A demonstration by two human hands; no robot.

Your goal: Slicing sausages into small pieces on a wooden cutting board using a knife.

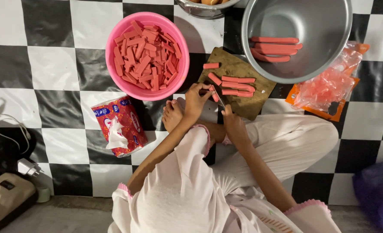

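Sausage piece: on the wooden cutting board, we pin it under our left hand grip's fingertips.
Knife: our right hand grip is closed round its handle, blade beside the piece.
Pink bowl: cut sticks, left of board.

Pink sausage piece, short cut stick, lies at the near-left edge of the brown wooden cutting board, pinned under left-hand fingertips. Thin dark-bladed knife in the right hand, blade angled across that piece. Further long pink sausage strips lie side by side mid-board; one short offcut sits apart at the far-left corner.
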